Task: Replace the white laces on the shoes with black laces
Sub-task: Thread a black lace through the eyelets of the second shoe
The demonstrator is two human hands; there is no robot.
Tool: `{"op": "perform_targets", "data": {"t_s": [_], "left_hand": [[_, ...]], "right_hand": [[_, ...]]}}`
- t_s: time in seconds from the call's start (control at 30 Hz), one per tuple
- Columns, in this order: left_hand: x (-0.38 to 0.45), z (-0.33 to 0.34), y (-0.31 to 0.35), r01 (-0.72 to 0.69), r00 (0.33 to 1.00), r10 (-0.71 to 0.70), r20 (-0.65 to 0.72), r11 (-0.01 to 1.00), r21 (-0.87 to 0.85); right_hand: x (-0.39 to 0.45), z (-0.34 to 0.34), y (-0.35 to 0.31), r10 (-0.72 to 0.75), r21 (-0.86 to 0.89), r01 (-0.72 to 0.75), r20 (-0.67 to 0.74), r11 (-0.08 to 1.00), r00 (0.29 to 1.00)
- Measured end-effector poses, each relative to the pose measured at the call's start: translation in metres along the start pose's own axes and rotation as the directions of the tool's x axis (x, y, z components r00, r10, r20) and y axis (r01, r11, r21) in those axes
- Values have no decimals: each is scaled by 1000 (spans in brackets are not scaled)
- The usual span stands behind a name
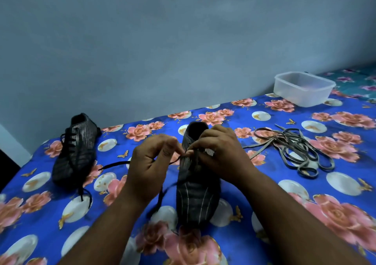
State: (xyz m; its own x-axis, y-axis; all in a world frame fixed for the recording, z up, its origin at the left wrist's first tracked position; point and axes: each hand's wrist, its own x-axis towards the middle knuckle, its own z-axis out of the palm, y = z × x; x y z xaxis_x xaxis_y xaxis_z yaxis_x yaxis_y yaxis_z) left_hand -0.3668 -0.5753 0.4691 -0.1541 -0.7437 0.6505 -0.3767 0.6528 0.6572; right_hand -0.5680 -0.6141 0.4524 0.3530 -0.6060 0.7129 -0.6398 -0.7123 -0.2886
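Note:
A dark striped shoe (196, 199) stands in the middle of the bed, toe toward me. My left hand (150, 163) pinches a black lace (114, 165) that trails off to the left of the shoe. My right hand (219, 150) rests on the shoe's upper part, fingers curled and pinching the lace at the eyelets. A second dark shoe (76, 150) lies at the left with black laces threaded in it. The removed pale laces (295, 148) lie in a loose tangle to the right.
A blue flowered sheet (305, 193) covers the bed. A clear plastic tub (303, 87) sits at the back right near the grey wall (162, 40). The bed's left edge drops off beside the second shoe.

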Motion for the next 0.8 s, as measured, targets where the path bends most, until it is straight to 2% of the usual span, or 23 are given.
{"op": "perform_targets", "data": {"t_s": [0.07,0.17,0.3,0.37,0.47,0.57,0.7,0.73,0.77,0.8], "left_hand": [[1,12,-18,167,985,-164,47,984,-62],[-2,30,-36,221,959,-205,194,973,-63],[-1,40,-36,239,966,-226,129,966,-98],[-3,42,-38,235,968,-228,107,971,-52],[-9,43,-40,225,972,-221,75,973,-47],[-9,43,-41,247,968,-243,65,966,-77],[-10,44,-40,250,966,-245,87,967,-49],[-10,45,-40,251,965,-248,89,967,-34],[-11,46,-40,252,965,-249,83,967,-26],[-10,46,-41,251,966,-249,69,968,-27]], "right_hand": [[2,-5,4,33,113,-24,-80,993,996],[4,-12,9,126,289,-80,-145,954,981],[5,-25,18,315,516,-201,-143,833,938],[6,-34,27,428,621,-250,-153,743,891],[6,-46,43,624,726,-337,-160,600,765],[3,-45,58,749,680,-513,-81,524,658],[-5,-33,72,856,439,-753,-84,491,509],[-6,-31,71,856,349,-786,-118,511,504],[-6,-30,68,821,241,-784,-189,571,539],[-6,-30,64,731,145,-724,-273,674,625]]}}
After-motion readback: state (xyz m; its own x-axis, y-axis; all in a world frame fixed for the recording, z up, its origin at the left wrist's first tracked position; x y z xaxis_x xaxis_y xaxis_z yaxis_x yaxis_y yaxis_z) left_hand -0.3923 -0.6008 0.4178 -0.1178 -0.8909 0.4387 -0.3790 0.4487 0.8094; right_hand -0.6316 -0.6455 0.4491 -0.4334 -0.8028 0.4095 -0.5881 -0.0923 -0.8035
